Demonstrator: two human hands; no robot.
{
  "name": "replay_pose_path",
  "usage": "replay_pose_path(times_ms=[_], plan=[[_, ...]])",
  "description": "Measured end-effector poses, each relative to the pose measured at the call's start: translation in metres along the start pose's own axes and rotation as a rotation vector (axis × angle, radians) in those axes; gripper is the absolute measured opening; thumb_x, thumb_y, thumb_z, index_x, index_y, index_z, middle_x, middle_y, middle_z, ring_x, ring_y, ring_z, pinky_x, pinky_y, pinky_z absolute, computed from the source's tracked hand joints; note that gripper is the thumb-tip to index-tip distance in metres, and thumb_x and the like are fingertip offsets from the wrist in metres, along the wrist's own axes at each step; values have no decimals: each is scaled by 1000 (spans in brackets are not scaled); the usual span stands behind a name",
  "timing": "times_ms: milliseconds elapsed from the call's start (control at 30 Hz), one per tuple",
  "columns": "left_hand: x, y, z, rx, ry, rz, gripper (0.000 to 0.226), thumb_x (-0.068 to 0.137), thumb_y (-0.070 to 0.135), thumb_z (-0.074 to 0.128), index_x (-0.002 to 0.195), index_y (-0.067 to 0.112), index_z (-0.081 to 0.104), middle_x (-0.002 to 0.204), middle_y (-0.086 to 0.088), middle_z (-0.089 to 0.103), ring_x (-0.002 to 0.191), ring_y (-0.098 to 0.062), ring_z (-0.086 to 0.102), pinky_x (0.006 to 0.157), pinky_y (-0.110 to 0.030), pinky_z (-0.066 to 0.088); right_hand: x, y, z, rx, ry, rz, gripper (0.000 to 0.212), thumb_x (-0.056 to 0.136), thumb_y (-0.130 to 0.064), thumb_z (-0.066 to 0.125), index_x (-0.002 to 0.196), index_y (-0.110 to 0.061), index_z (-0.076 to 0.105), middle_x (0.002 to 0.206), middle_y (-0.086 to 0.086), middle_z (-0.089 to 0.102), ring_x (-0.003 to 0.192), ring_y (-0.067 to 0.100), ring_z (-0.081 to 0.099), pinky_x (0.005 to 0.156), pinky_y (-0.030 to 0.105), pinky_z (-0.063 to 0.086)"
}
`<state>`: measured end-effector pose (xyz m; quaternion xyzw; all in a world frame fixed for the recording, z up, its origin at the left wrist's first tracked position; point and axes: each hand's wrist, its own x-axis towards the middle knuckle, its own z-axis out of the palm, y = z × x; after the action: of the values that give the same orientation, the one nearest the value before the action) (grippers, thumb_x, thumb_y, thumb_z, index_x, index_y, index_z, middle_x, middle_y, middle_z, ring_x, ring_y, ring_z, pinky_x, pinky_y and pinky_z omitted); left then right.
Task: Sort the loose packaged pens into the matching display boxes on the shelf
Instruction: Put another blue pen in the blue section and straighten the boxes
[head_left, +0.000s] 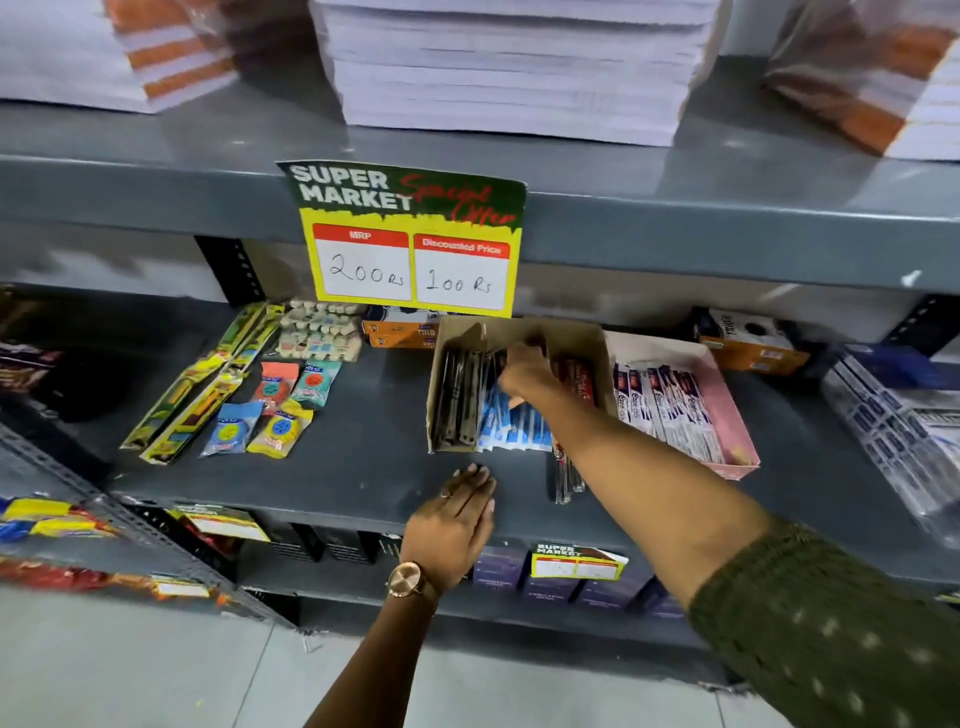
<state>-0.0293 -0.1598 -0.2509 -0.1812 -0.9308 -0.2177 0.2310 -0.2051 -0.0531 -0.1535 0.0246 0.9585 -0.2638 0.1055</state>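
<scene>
A brown cardboard display box stands on the grey shelf. It holds dark packaged pens on its left, blue packaged pens in the middle and red ones on the right. My right hand reaches into the box over the blue pens, fingers closed around a pack; which pack is hard to tell. My left hand lies flat on the shelf's front edge, holding nothing. A few loose pen packs lie in front of the box. A pink box of white-and-blue pen packs stands to the right.
Yellow-green packs, small colourful sachets and erasers lie on the left of the shelf. A yellow price card hangs from the upper shelf edge. Stacks of paper sit above. Clear-wrapped packs lie far right.
</scene>
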Motion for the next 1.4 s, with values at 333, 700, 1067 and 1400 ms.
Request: replay_pose_path(times_ms=[333, 700, 1067, 1400], plan=[[2, 1, 0, 53, -83, -8, 35, 91, 22, 43, 108, 7, 69, 112, -9, 71, 106, -23, 64, 82, -34, 57, -5, 4, 10, -93, 51, 20, 30, 89, 4, 48, 118, 4, 57, 123, 20, 60, 107, 35, 64, 84, 41, 58], [0, 6, -6, -100, -100, -114, 31, 84, 16, 69, 114, 11, 65, 121, -11, 65, 114, -27, 58, 92, -41, 48, -115, 49, -28, 109, 212, -185, 21, 81, -4, 56, 94, -13, 69, 96, 10, 75, 89, 26, 70, 84, 33, 57], [4, 13, -11, -86, -125, -56, 29, 83, 17, 56, 107, 7, 70, 117, -9, 68, 111, -26, 61, 80, -46, 56, -188, 120, 34, -226, 129, -348, 35, 93, -14, 41, 121, -15, 62, 122, 2, 61, 116, 19, 52, 102, 31, 46], [4, 11, -9, -161, -114, -112, 28, 79, 6, 72, 107, 10, 70, 117, -7, 68, 109, -21, 62, 83, -40, 56, -134, 105, 20, -298, 197, -259, 32, 92, -13, 45, 118, -5, 63, 128, 9, 58, 120, 26, 53, 94, 35, 52]])
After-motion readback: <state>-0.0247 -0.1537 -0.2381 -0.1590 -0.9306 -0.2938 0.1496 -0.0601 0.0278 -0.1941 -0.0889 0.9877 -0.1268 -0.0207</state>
